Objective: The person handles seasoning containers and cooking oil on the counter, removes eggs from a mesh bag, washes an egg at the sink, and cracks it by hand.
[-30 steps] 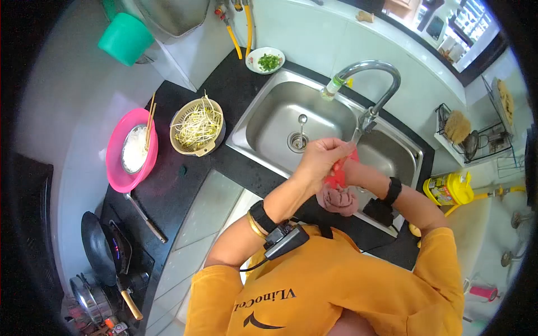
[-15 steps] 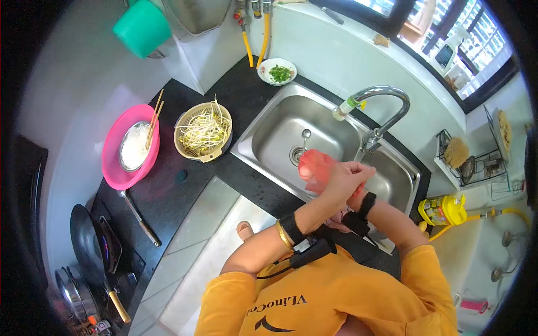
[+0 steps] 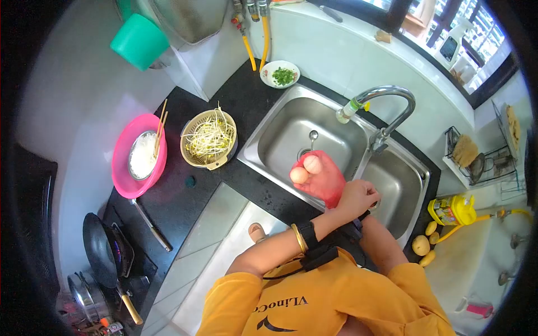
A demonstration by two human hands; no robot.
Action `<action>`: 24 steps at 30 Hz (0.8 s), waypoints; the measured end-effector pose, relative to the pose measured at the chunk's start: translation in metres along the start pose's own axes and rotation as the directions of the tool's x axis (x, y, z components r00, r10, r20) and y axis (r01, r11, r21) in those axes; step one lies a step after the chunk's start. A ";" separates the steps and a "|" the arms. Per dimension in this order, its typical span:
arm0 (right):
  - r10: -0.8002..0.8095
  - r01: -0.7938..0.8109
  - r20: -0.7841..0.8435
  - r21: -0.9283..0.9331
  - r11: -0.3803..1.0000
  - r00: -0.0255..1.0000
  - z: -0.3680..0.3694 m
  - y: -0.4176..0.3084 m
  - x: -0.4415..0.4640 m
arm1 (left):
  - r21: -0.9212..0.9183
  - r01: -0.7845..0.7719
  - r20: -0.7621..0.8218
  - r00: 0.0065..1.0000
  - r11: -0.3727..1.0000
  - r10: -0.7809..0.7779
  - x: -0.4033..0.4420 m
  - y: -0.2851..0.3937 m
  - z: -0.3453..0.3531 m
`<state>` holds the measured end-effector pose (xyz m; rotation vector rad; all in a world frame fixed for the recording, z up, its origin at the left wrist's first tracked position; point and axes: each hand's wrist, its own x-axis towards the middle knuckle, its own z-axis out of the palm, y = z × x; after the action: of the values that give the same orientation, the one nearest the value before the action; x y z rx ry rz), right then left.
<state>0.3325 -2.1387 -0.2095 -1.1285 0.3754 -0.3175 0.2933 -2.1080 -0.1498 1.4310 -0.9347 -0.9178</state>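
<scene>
Over the front edge of the steel sink (image 3: pixel 269 120), my right hand (image 3: pixel 322 182) holds two pale round things that look like eggs (image 3: pixel 300 175). Thin red plastic (image 3: pixel 333 190), a glove or bag, covers most of that hand and hides its fingers. My left hand (image 3: pixel 356 200) crosses over at the right wrist. Its fingers are curled and pinched together; whether they grip an edge of the plastic is hidden. A spoon (image 3: pixel 314 135) lies in the left basin, beyond the eggs. The faucet (image 3: pixel 400 106) arches over the sink, and no water shows running.
Left of the sink stand a basket of bean sprouts (image 3: pixel 210 140) and a pink basin (image 3: pixel 120 154) with white contents and chopsticks. Chopped greens fill a bowl (image 3: pixel 280 74) behind. A wok (image 3: pixel 101 246) sits lower left; potatoes (image 3: pixel 421 245) and a yellow container (image 3: pixel 454 210) lie right.
The red-covered hand has turned and come nearer the body, now showing two eggs. My left hand has shifted slightly right and down toward the wrist. The whole view has shifted slightly.
</scene>
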 end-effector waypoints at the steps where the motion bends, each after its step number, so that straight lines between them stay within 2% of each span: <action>1: 0.040 -0.048 0.050 0.167 0.985 0.998 0.003 -0.004 0.000 | 0.165 -0.086 0.025 0.996 0.983 0.083 -0.003 0.003 -0.002; 2: 0.042 -0.049 0.047 0.176 0.983 0.998 0.006 -0.013 -0.002 | 0.169 -0.079 0.029 0.997 0.982 0.075 -0.005 0.004 -0.004; 3: 0.108 -0.222 0.254 0.479 0.849 0.961 0.009 -0.024 -0.003 | 0.294 -0.173 0.020 0.984 0.940 0.175 -0.005 0.004 -0.005; 4: 0.091 -0.417 0.461 0.679 0.604 0.883 0.011 -0.031 -0.004 | 0.415 -0.259 0.024 0.961 0.872 0.274 -0.006 0.007 -0.008; 5: 0.088 -0.419 0.464 0.683 0.599 0.882 0.012 -0.033 -0.002 | 0.420 -0.255 0.024 0.963 0.871 0.270 -0.007 0.010 -0.010; 7: 0.125 -0.393 0.435 0.607 0.691 0.892 0.015 -0.036 -0.001 | 0.458 -0.183 0.057 0.983 0.870 0.177 -0.009 0.015 -0.015; 8: 0.123 -0.393 0.437 0.608 0.689 0.891 0.023 -0.047 -0.005 | 0.462 -0.181 0.056 0.983 0.868 0.175 -0.009 0.016 -0.017; 10: 0.278 -0.328 0.176 0.540 0.775 0.944 0.038 -0.068 -0.016 | 0.472 -0.235 0.059 0.970 0.850 0.236 -0.011 0.016 -0.021; 11: 0.279 -0.332 0.180 0.539 0.774 0.943 0.037 -0.067 -0.013 | 0.474 -0.232 0.054 0.970 0.849 0.235 -0.012 0.016 -0.023; 13: 0.307 -0.395 0.251 0.648 0.651 0.918 0.024 -0.056 -0.003 | 0.432 -0.185 0.041 0.982 0.883 0.185 -0.015 0.018 -0.027; 14: 0.181 -0.245 0.186 0.423 0.872 0.966 -0.009 -0.007 0.016 | 0.433 -0.182 0.039 0.982 0.883 0.184 -0.016 0.018 -0.029; 15: 0.049 -0.058 0.115 0.083 0.995 0.992 -0.041 0.040 0.034 | 0.386 -0.178 0.004 0.982 0.905 0.191 -0.016 0.019 -0.030; 16: -0.082 0.090 0.043 -0.233 0.968 0.996 -0.050 0.058 0.045 | 0.336 -0.173 -0.029 0.981 0.926 0.194 -0.016 0.019 -0.032; 17: -0.081 0.087 0.036 -0.228 0.970 0.996 -0.067 0.073 0.048 | 0.337 -0.170 -0.022 0.982 0.926 0.189 -0.017 0.018 -0.034; 19: 0.272 -0.211 0.178 -0.302 0.930 0.946 -0.052 0.025 0.038 | 0.251 -0.149 -0.156 0.969 0.956 0.192 -0.014 0.016 -0.042; 20: 0.275 -0.216 0.171 -0.297 0.930 0.946 -0.062 0.038 0.032 | 0.227 -0.122 -0.166 0.973 0.966 0.162 -0.012 0.014 -0.050; 21: 0.200 -0.217 0.247 0.042 0.975 0.948 -0.078 0.061 0.018 | 0.225 -0.116 -0.157 0.976 0.968 0.153 -0.012 0.011 -0.058; 22: 0.102 -0.212 0.291 0.377 0.902 0.951 -0.089 0.075 0.012 | 0.219 -0.031 -0.192 0.979 0.975 0.074 -0.011 0.006 -0.066; 23: 0.108 -0.215 0.280 0.385 0.898 0.954 -0.091 0.074 0.013 | 0.210 0.057 -0.226 0.974 0.976 -0.008 -0.009 0.000 -0.072; 24: 0.308 -0.362 0.293 0.151 0.920 0.905 -0.094 0.071 0.015 | 0.196 0.102 -0.250 0.967 0.975 -0.051 -0.005 -0.017 -0.076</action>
<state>0.3076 -2.1935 -0.3116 -0.8719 0.2876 0.1011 0.3621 -2.0736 -0.1626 1.7258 -0.8118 -0.6950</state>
